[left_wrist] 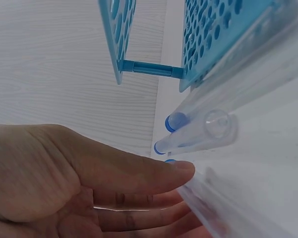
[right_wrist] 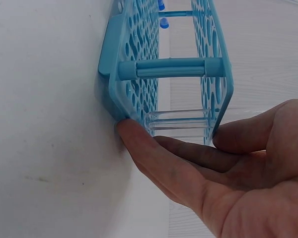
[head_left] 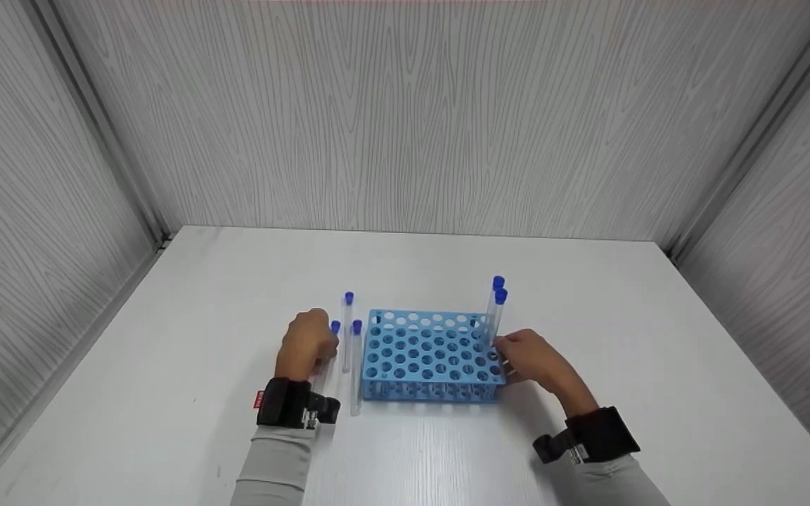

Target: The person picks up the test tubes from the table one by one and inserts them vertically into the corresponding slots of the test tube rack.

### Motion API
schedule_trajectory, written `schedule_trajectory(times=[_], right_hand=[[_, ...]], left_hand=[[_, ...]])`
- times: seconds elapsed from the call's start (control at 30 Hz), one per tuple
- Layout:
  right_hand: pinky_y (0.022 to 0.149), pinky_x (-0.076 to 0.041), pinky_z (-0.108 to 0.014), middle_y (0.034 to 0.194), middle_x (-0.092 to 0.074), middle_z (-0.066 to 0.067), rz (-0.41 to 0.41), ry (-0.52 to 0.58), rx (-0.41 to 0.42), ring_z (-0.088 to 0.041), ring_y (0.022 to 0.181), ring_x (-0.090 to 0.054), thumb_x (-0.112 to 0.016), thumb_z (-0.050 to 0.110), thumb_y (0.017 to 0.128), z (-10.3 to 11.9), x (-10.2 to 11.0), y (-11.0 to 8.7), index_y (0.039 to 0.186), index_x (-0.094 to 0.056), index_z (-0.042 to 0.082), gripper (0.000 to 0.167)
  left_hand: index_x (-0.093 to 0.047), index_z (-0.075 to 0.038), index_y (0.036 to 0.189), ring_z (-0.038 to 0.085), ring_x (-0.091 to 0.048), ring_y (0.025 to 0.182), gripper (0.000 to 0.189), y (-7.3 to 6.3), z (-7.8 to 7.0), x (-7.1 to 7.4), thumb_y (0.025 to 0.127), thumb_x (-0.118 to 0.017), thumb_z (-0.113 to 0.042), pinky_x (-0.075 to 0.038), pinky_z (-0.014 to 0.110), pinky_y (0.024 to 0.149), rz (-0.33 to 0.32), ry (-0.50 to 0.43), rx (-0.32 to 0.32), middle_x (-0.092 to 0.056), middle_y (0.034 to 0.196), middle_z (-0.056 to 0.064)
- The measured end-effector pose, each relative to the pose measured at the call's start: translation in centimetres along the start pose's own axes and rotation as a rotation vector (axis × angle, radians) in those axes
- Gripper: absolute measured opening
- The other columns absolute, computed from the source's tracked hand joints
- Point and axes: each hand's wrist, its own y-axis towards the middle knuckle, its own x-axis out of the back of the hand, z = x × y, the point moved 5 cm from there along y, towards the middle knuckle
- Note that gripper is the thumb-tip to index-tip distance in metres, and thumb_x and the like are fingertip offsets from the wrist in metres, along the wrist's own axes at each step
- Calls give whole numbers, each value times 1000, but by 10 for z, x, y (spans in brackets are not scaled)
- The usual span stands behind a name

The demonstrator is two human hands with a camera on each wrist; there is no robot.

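A blue test tube rack (head_left: 433, 384) stands on the table, two blue-capped test tubes (head_left: 500, 298) upright in its right end. My right hand (head_left: 533, 360) grips that end; in the right wrist view its thumb is at the top plate and the fingers (right_wrist: 159, 153) reach to the base. To the rack's left, my left hand (head_left: 309, 342) pinches a blue-capped test tube (left_wrist: 208, 201) near its cap, thumb on top. Part of this tube is hidden by the hand. Between hand and rack lie two more capped tubes, one farther back (head_left: 347, 341) and one nearer (head_left: 356, 372).
The white table (head_left: 433, 450) is enclosed by a grey wood-grain back panel (head_left: 412, 119) and side panels. A small red tag (head_left: 259, 399) shows beside the left wrist strap (head_left: 284, 402).
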Motion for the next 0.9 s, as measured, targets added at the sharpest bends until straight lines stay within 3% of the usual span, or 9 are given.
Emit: schedule_trajectory(times=[0.43,0.63,0.9], right_hand=[[75,-61,-37,94,-66,-16,6,2,10,-23,83,-68,-43,19,106,2,-1,-1,117,-66,-12,40],[76,-61,-37,95,-66,-16,6,1,2,-23,85,-68,-43,19,106,0,0,0,118,-65,-12,40],[77,-61,-37,95,-66,-15,7,7,-8,-23,85,-68,-43,21,106,-1,0,0,120,-65,-12,41]], left_hand=[[-61,9,115,24,-61,67,28,3,-1,3,88,-59,1,-45,26,44,-59,-36,-38,-63,96,20],[-61,8,114,27,-60,80,29,2,-3,7,86,-61,0,-46,29,53,-98,-61,-61,-62,94,17],[-62,10,119,27,-60,83,34,-1,-8,11,87,-64,-3,-48,32,64,-114,-83,-73,-65,97,19]])
